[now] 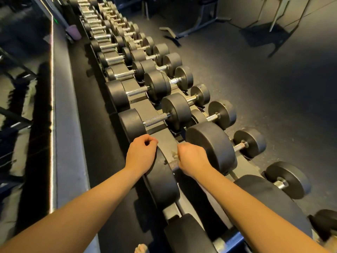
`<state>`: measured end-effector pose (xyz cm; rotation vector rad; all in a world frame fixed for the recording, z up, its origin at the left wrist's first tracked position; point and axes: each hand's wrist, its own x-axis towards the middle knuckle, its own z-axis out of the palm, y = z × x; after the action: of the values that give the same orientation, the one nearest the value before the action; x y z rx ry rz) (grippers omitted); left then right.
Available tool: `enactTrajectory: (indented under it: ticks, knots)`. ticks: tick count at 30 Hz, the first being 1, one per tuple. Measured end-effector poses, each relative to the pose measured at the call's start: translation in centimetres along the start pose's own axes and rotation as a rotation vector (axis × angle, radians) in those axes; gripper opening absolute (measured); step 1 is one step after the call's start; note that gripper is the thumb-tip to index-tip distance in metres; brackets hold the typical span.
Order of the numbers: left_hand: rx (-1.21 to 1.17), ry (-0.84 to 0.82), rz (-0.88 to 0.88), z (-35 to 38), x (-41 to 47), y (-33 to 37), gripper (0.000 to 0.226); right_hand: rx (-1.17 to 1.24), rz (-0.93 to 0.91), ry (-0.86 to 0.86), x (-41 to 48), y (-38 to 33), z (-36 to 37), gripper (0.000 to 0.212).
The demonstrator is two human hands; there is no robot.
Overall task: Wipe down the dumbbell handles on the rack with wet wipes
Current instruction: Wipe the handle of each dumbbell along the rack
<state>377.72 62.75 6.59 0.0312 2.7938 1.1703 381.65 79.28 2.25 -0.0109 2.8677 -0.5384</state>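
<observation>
head view: right hand (193, 159) clamps the nearest dumbbell handle (173, 164), wipe hidden if any, while left hand (141, 152) rests loosely fisted on its weight head (164, 179), likely steadying it.

a long mirror (21, 106) runs along the left wall, showing blurred dark shapes and pale patches. a thin bright strip (52, 88) edges its right side, with a small green glow (54, 21) near the top. just beside the strip lies a grey ledge (67, 125), then a band of black matting (94, 125). a mauve, rounded object (73, 32) sits far back on the ledge — too blurred to name. to the right spreads the dark speckled floor (264, 88), lit in one broad patch. at the far end stands a machine frame (191, 28) with splayed metal feet, near pale wall panels (242, 11) and a slanted stand (284, 21) with its shadow beneath. a small pale object (141, 248) shows at the bottom edge — unclear what.
</observation>
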Motion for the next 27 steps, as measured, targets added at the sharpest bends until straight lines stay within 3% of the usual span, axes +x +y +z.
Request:
enactTrajectory:
  ticks: [4, 7, 10, 13, 15, 17, 20, 27]
  knots:
    - [0.02, 0.019, -0.015, 0.1, 0.0, 0.1, 0.019, 0.293, 0.024, 0.099, -2.1, -0.5, 2.1, 0.002]
    - [0.019, 0.02, -0.024, 0.1, 0.0, 0.2, 0.019, 0.602, -0.027, 0.022, -4.2, -0.7, 3.5, 0.024]
    - [0.02, 0.012, -0.029, 0.0, 0.0, 0.3, 0.019, 0.606, 0.018, 0.056, -4.7, 0.8, 4.4, 0.02]
    - [0.02, 0.001, -0.018, 0.1, -0.1, 0.3, 0.019, 0.748, 0.262, 0.195, -4.9, 1.3, 5.4, 0.012]
    - [0.017, 0.001, -0.021, 0.1, -0.1, 0.2, 0.019, 0.999, 0.455, 0.229, -5.1, 0.4, 5.5, 0.013]
    - [0.017, 0.002, -0.016, 0.1, -0.1, 0.1, 0.019, 1.37, 0.671, 0.126, -5.1, -0.9, 5.2, 0.008]
    - [0.023, 0.006, -0.011, 0.1, -0.1, 0.2, 0.02, 1.573, 0.899, -0.05, -4.7, -1.8, 4.7, 0.012]
    - [0.025, 0.007, -0.011, 0.2, 0.2, -0.1, 0.018, 1.735, 0.907, -0.123, -4.7, -2.4, 3.9, 0.022]
